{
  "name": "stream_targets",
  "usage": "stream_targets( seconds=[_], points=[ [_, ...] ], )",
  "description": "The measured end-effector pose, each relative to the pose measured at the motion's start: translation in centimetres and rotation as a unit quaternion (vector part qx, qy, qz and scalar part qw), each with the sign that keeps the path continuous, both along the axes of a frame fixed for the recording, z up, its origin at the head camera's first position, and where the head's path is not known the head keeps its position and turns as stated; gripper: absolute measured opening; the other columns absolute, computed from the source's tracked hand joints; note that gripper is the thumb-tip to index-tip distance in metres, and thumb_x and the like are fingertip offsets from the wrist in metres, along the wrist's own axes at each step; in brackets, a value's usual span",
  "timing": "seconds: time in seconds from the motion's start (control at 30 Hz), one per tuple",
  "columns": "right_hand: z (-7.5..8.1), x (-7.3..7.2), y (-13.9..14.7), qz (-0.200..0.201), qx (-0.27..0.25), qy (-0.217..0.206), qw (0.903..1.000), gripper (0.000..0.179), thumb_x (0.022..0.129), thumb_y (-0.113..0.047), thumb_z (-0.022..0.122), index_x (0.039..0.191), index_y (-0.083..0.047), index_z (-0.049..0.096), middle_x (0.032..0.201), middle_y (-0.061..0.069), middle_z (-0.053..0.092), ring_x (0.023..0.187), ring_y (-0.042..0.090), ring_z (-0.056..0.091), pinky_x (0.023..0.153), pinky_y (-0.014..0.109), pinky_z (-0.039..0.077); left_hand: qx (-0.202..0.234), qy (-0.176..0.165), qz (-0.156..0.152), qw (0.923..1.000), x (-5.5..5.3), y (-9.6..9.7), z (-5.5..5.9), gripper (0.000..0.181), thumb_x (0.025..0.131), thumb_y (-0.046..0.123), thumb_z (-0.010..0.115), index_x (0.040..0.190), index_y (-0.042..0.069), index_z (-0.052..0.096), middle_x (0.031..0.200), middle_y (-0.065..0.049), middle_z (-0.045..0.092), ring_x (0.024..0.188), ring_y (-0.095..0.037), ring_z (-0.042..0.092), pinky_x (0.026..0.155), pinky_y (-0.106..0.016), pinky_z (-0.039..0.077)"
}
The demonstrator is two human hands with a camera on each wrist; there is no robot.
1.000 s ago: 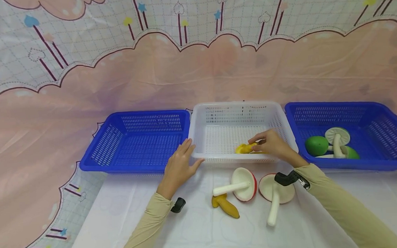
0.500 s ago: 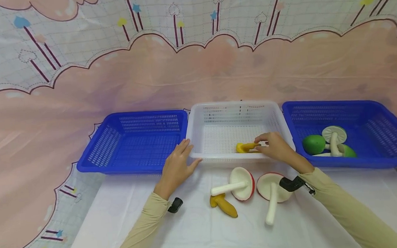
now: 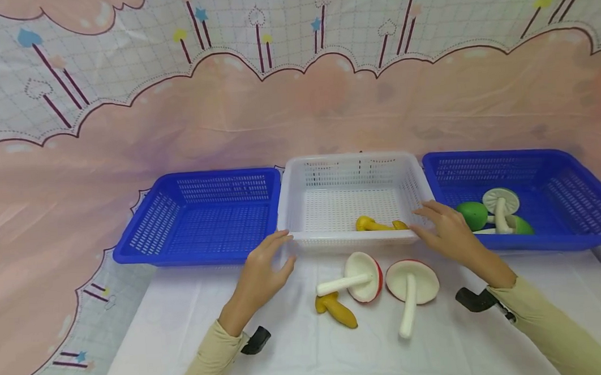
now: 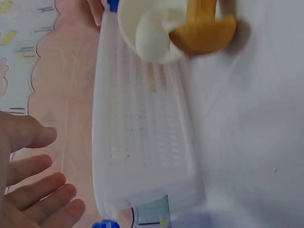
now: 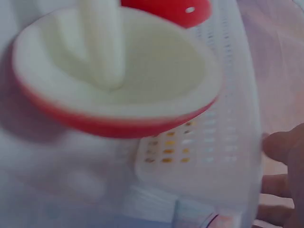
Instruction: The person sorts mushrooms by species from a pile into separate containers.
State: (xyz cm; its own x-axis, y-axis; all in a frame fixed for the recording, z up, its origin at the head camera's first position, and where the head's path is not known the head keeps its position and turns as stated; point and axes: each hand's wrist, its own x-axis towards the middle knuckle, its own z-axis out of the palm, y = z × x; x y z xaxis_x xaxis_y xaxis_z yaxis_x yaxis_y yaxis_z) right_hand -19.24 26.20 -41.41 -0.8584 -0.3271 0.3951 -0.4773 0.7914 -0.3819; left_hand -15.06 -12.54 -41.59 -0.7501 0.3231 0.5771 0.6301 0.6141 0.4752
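My left hand (image 3: 256, 277) is empty, its fingers spread near the white basket's front left corner. The right hand (image 3: 448, 233), also empty, has its fingertips at the front right rim of the white basket (image 3: 349, 237). Inside that basket lie yellow toy mushrooms (image 3: 369, 224), partly hidden by the front wall. On the table before it are two red-capped toy mushrooms, one (image 3: 363, 277) resting on its side against a mustard-yellow mushroom (image 3: 339, 312), the other (image 3: 412, 283) with its pale underside up. In the right wrist view a red-capped mushroom (image 5: 156, 99) looms close.
A blue basket (image 3: 122, 254) stands left of the white one. Another blue basket (image 3: 553, 241) on the right contains several green-capped mushrooms (image 3: 500, 205). A white cloth (image 3: 289, 358) covers the table, and a printed curtain (image 3: 286, 114) hangs behind.
My right hand has let go of the yellow mushroom in the white basket and drawn back to the right. My left hand has come off the basket's corner, moving down towards me.
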Motion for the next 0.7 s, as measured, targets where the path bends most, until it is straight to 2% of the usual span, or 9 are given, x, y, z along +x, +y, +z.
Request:
stream_targets(
  seconds=[0.1,0.17,0.23,0.33,0.43,0.6,0.7],
  points=[
    [-0.9,0.8,1.0,-0.012,0.013,0.006,0.9998,0.043,0.091,-0.024,0.063,0.117,0.01,0.06,0.132,0.035,0.044,0.125,0.053,0.036,0.094,0.07,0.032,0.02,-0.05,-0.018,0.9984,1.5,0.2,0.0,0.042,0.08,0.009,0.074,0.119,-0.001,0.061,0.123,-0.013,0.06,0.114,-0.024,0.057,0.095,-0.036,0.048],
    [-1.2,1.2,1.3,-0.019,0.027,-0.001,0.9995,0.048,0.095,-0.027,0.057,0.123,0.012,0.055,0.137,0.035,0.038,0.129,0.052,0.031,0.097,0.068,0.03,0.044,-0.093,-0.028,0.9943,2.4,0.3,-0.2,0.044,0.08,0.009,0.074,0.122,0.002,0.06,0.123,-0.01,0.06,0.115,-0.021,0.056,0.093,-0.034,0.049],
    [-1.6,1.4,1.4,-0.026,0.047,0.002,0.9986,0.052,0.098,-0.03,0.052,0.128,0.013,0.05,0.14,0.034,0.035,0.131,0.05,0.029,0.1,0.066,0.029,0.072,-0.14,-0.037,0.9868,3.2,0.4,-0.4,0.045,0.081,0.007,0.074,0.123,0.005,0.06,0.124,-0.007,0.059,0.115,-0.02,0.055,0.091,-0.033,0.051],
    [-1.9,1.6,1.2,-0.033,0.069,0.009,0.997,0.052,0.099,-0.029,0.048,0.132,0.012,0.047,0.143,0.032,0.034,0.132,0.048,0.029,0.101,0.064,0.03,0.106,-0.209,-0.052,0.9707,4.0,0.7,-0.9,0.046,0.081,0.005,0.074,0.124,0.007,0.058,0.126,-0.005,0.058,0.118,-0.022,0.053,0.09,-0.034,0.051],
    [-2.3,1.8,1.2,-0.038,0.074,0.018,0.9964,0.052,0.1,-0.028,0.047,0.132,0.012,0.046,0.143,0.031,0.034,0.132,0.048,0.029,0.101,0.064,0.03,0.099,-0.265,-0.051,0.9578,4.4,1.0,-1.5,0.048,0.081,0.008,0.073,0.126,0.008,0.056,0.128,-0.006,0.057,0.119,-0.024,0.052,0.09,-0.038,0.051],
    [-2.5,2.0,1.2,-0.046,0.071,0.02,0.9962,0.052,0.1,-0.029,0.045,0.133,0.011,0.045,0.144,0.03,0.034,0.133,0.047,0.028,0.099,0.065,0.031,0.051,-0.337,-0.033,0.9395,4.6,1.7,-2.7,0.056,0.08,0.015,0.076,0.13,0.008,0.052,0.13,-0.009,0.054,0.116,-0.03,0.053,0.085,-0.039,0.053],
    [-2.5,1.9,1.2,-0.05,0.07,0.026,0.9959,0.052,0.1,-0.03,0.046,0.133,0.01,0.046,0.144,0.028,0.035,0.133,0.046,0.03,0.098,0.065,0.032,0.054,-0.379,-0.035,0.923,4.4,2.1,-3.2,0.06,0.078,0.016,0.078,0.131,0.007,0.051,0.128,-0.016,0.055,0.1,-0.03,0.061,0.076,-0.036,0.055]
  ],
)
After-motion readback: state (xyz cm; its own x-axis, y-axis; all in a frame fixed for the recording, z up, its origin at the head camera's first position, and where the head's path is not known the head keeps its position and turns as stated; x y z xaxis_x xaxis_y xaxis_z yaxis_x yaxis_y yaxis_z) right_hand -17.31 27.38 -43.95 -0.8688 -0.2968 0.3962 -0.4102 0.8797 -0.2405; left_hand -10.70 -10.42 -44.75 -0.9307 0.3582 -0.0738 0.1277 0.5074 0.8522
